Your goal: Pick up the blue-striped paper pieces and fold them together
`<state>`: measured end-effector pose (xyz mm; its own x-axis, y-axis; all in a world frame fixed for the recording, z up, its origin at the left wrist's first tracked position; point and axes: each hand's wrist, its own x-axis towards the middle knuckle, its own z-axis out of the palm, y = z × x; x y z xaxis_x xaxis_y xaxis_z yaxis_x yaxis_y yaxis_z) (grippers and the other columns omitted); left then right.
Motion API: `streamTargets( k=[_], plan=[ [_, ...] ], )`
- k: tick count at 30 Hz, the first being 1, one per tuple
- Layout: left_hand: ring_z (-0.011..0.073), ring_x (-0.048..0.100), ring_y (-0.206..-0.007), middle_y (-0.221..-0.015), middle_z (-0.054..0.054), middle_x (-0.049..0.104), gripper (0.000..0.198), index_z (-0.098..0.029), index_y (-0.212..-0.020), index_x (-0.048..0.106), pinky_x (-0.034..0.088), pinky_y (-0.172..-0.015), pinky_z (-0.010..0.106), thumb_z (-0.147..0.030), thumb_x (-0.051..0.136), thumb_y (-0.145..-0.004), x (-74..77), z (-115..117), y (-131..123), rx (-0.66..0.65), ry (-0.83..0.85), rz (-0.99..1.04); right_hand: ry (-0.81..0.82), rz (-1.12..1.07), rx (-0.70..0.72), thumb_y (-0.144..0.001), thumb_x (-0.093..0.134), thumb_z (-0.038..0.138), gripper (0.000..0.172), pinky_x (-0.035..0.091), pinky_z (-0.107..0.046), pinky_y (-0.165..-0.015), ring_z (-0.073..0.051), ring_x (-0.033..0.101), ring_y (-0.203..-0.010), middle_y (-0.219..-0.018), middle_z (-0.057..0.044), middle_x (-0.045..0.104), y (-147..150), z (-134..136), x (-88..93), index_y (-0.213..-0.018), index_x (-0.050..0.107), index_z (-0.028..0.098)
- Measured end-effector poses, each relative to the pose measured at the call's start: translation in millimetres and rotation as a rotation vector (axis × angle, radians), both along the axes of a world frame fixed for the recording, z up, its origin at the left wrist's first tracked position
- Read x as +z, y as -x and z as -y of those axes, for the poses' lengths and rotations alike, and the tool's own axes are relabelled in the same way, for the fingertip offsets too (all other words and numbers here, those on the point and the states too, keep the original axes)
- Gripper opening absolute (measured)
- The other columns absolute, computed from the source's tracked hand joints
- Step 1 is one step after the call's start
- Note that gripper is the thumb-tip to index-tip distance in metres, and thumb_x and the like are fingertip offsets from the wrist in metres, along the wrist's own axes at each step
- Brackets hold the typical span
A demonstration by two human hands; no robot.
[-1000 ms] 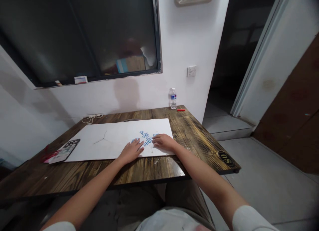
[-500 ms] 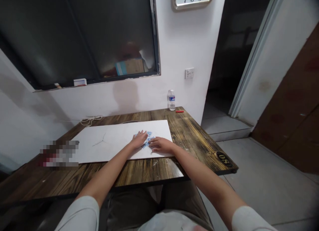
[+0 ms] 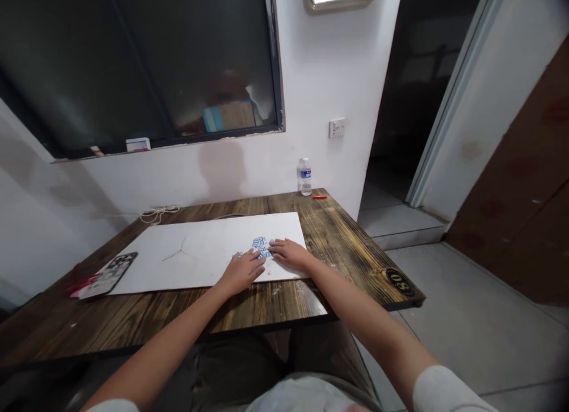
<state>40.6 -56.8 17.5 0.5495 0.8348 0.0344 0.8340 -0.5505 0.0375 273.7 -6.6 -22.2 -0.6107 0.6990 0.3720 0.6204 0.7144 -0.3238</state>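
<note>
Two bare forearms reach forward over a dark wooden table (image 3: 355,252). The left hand (image 3: 242,271) lies palm down at the near edge of a white board (image 3: 213,237), fingers loosely extended at the near-left side of a cluster of small blue-and-white tiles (image 3: 259,243). The right hand (image 3: 290,253) is also palm down, its fingertips over the cluster's right side. Neither hand appears closed around a tile; whether a tile is under the fingers cannot be told.

The work seems partway along: most visible tiles are gathered between the hands, but jumbled, with no rows or stacks, and a few lie apart beyond the left fingers.

Half a second ago the left hand reached farther across the tiles; it has drawn back nearer the person, uncovering more of them. The right hand has barely moved.

Farther off stand a clear plastic bottle (image 3: 305,178) and, beside it, a red pen (image 3: 319,197).
</note>
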Motion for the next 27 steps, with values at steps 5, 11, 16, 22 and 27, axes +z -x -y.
streamTargets(
  k=[5,11,16,22,27],
  plan=[
    [0.0296,0.025,-0.145,-0.158,0.005,0.029,0.057,-0.03,-0.148,0.037,0.025,-0.113,0.053,-0.054,0.026,-0.098,-6.0,14,25,0.082,0.024,-0.032,-0.035,-0.046,0.064,-0.095,0.052,0.028,0.03,0.039,-0.045,-0.107,-0.025,0.052,-0.128,-0.131,-0.01,0.063,-1,0,0.0,-0.121,0.067,0.022],
    [0.0379,0.015,-0.146,-0.159,0.014,0.02,0.061,-0.023,-0.151,0.031,0.019,-0.111,0.061,-0.052,0.024,-0.098,-4.3,-3,26,0.278,0.034,-0.091,-0.028,-0.089,0.176,-0.095,0.053,0.03,0.03,0.039,-0.039,-0.107,-0.022,0.055,-0.124,-0.13,-0.01,0.063,-2,2,3.1,-0.118,0.069,0.021],
    [0.0378,0.012,-0.147,-0.16,0.015,0.019,0.059,-0.025,-0.152,0.027,0.017,-0.109,0.064,-0.051,0.018,-0.099,-0.5,-29,8,0.318,0.091,-0.035,0.022,-0.041,0.232,-0.094,0.054,0.032,0.033,0.033,-0.046,-0.111,-0.024,0.049,-0.131,-0.137,-0.009,0.058,-1,4,5.8,-0.124,0.065,0.025],
    [0.031,0.01,-0.148,-0.16,0.013,0.021,0.055,-0.025,-0.151,0.029,0.011,-0.113,0.062,-0.044,0.014,-0.101,-0.7,-51,-20,0.062,0.178,0.063,0.012,-0.073,0.279,-0.094,0.053,0.028,0.031,0.033,-0.044,-0.111,-0.022,0.05,-0.129,-0.136,-0.01,0.058,-1,5,9.7,-0.122,0.066,0.024],
    [0.0291,0.014,-0.148,-0.159,0.011,0.025,0.053,-0.028,-0.151,0.029,0.013,-0.114,0.06,-0.044,0.026,-0.101,-2.0,-43,-21,-0.009,0.054,0.124,-0.054,-0.164,0.058,-0.091,0.051,0.016,0.028,0.046,-0.034,-0.098,-0.02,0.062,-0.111,-0.116,-0.01,0.07,0,1,7.1,-0.109,0.072,0.019]
  ],
)
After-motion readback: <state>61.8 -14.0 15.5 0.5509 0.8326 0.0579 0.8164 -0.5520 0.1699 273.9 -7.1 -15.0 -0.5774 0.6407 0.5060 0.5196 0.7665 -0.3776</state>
